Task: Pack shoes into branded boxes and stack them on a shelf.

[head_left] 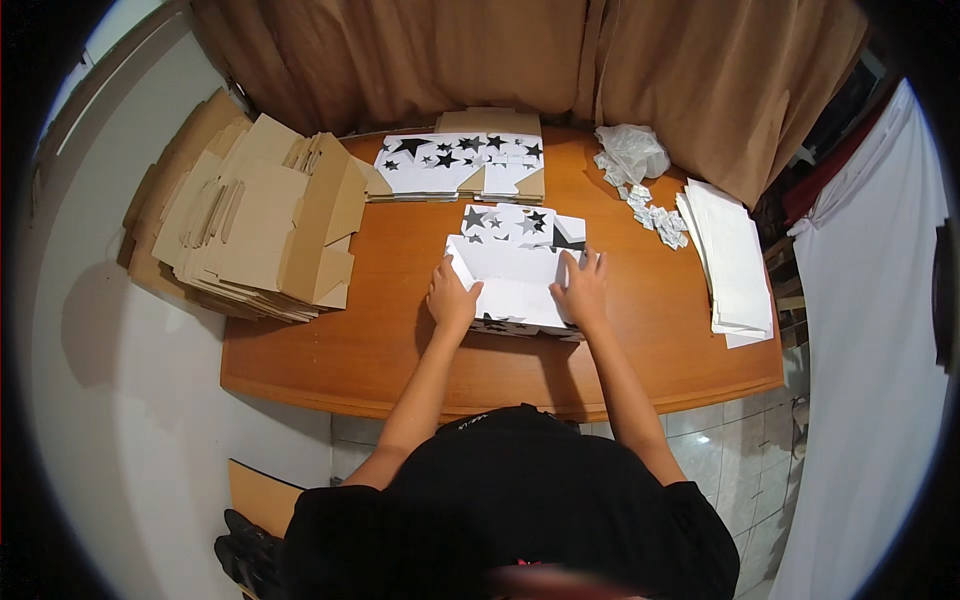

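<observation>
A white cardboard box (515,285) with black and grey stars on its outside stands on the wooden table in front of me. Its lid (510,222) is raised at the far side, and the plain white inside shows. My left hand (453,298) grips the box's left wall, thumb at the inner side. On the opposite wall my right hand (583,287) is closed in the same way, near the far right corner. The outer fingers of both hands are partly hidden.
Flat star-printed cardboard sheets (430,170) lie stacked at the back. Brown folded cardboard (250,215) is piled high at the left. A clear plastic bag (632,152), small white packets (660,222) and white paper sheets (728,265) lie on the right of the table (400,365).
</observation>
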Available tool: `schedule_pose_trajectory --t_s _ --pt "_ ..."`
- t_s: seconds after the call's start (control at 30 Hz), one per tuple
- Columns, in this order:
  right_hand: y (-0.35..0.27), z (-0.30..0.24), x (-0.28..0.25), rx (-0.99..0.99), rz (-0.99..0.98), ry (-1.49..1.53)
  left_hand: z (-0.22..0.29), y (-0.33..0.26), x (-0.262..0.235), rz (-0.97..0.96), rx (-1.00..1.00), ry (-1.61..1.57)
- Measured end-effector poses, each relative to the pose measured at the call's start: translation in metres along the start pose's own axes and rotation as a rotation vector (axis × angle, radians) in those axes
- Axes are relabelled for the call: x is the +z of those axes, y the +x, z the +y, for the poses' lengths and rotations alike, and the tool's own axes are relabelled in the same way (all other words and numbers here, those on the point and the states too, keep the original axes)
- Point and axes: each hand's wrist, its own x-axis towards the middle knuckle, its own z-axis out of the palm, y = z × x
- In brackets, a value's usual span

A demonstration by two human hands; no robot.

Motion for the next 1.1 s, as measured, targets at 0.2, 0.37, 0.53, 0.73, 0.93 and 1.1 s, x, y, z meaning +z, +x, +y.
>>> schedule_pose_trajectory --t_s 0.2,0.37,0.53,0.73,0.93,1.1 --pt "-0.001 -0.008 -0.001 0.022 -0.054 -0.162 -0.004 -0.004 0.001 0.041 0.021 0.084" --pt "-0.004 0.008 0.001 -0.041 -0.042 -0.151 -0.039 -0.004 -0.009 -0.013 -0.119 -0.119" --pt "-0.006 0.011 0.002 -0.036 -0.013 -0.043 -0.060 -0.024 -0.015 -0.397 -0.395 -0.514" --pt "-0.004 -0.003 -0.023 0.039 0.017 0.098 -0.006 -0.055 -0.031 -0.162 -0.610 -0.958" --pt "-0.011 0.001 -0.020 -0.051 0.063 0.529 0.039 -0.048 -0.041 0.353 0.008 -1.246" --pt "-0.014 0.016 -0.034 0.024 -0.147 0.685 0.086 -0.067 -0.050 0.508 0.610 -0.438"
